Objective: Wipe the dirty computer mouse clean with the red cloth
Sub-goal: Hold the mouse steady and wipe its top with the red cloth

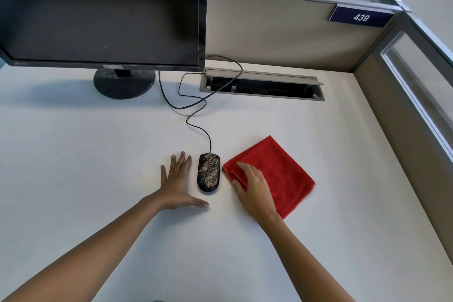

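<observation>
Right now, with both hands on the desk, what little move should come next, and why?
Probably the right hand should close on the red cloth and lift it. It already lies on the cloth's near edge, the mouse beside it is speckled with crumbs, and the left hand rests flat on the mouse's other side.

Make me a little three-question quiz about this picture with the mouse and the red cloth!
1. True or false: the mouse is already clean.
2. Which hand touches the red cloth? A) left hand B) right hand C) neither
3. Fill in: the blue sign on the partition reads ___.

Key:
1. False; tan crumbs speckle its top.
2. B; the right hand rests on the cloth's folded edge, while the left hand lies flat on the desk beside the mouse.
3. 439
</observation>
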